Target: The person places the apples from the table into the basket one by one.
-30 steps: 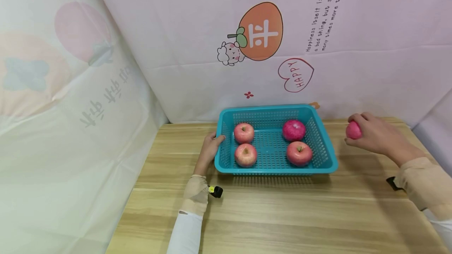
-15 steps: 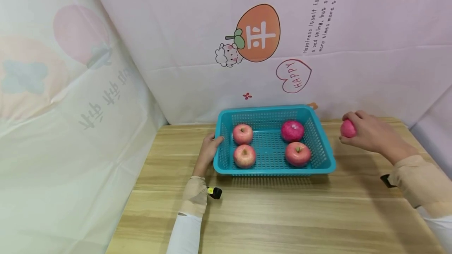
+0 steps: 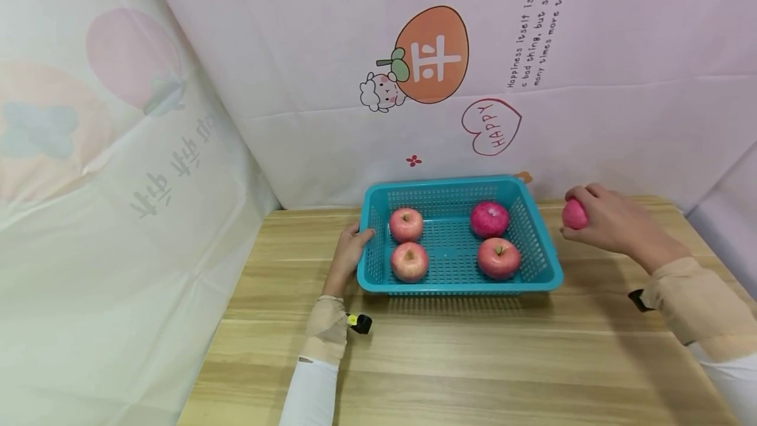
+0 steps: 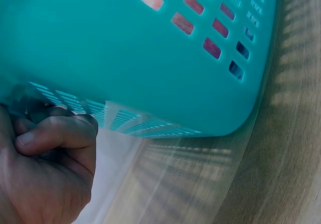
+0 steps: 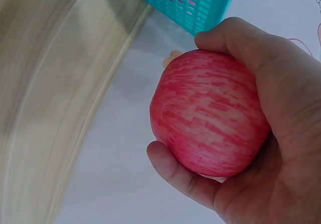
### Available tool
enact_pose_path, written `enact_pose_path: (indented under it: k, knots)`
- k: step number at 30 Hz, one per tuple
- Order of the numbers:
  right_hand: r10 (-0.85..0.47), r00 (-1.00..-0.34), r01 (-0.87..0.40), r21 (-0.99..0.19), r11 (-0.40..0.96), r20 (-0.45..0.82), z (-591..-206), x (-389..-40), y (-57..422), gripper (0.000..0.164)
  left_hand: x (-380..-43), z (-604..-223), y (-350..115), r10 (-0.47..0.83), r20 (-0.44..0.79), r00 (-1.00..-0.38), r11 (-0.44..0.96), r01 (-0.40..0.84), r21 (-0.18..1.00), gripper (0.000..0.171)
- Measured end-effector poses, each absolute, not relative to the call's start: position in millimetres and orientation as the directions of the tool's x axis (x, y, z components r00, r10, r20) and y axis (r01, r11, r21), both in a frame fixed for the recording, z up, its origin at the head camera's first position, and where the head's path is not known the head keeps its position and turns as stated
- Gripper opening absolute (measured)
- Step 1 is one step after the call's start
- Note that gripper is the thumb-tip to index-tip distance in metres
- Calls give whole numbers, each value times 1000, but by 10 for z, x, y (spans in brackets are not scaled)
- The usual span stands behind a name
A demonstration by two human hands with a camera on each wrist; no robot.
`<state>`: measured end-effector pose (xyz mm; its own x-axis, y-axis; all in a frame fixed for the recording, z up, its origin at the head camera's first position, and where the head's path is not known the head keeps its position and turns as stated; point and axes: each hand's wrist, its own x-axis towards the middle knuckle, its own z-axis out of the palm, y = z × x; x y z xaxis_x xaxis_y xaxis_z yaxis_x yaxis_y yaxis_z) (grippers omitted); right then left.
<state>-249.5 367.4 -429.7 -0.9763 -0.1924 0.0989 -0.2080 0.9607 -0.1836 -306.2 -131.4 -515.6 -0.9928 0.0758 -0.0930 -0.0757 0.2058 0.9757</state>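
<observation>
My left hand [image 3: 347, 252] grips the left rim of a turquoise plastic basket [image 3: 455, 288]; in the left wrist view its fingers [image 4: 57, 133] curl at the basket's edge. Inside, two pale red apples [image 3: 406, 225] sit at the left. At the right lie a redder apple [image 3: 499, 259] and, behind it, a deep magenta round fruit [image 3: 489, 219]. To the right of the basket, above the table, my right hand [image 3: 615, 222] holds a pink-red apple [image 3: 574, 214]. The right wrist view shows this streaked apple [image 5: 210, 113] between thumb and fingers.
The basket stands on a wood-grain table [image 3: 449, 360] near its back edge. A pale printed cloth [image 3: 319, 84] hangs right behind it, and another cloth [image 3: 118, 281] hangs on the left. A black device [image 3: 361, 323] sits at the left wrist.
My right hand has moved left towards the basket with the apple in its grip. The left hand and the basket stay in place; the head view has shifted slightly.
</observation>
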Motion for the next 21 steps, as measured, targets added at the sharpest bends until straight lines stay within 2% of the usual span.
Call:
enact_pose_path:
  k: [21]
  knots:
    - [-203,-976,-215,-187,959,81,-4213,-2605,3444,74,-3055,-5154,-1312,82,-93,-992,182,-77,980,48]
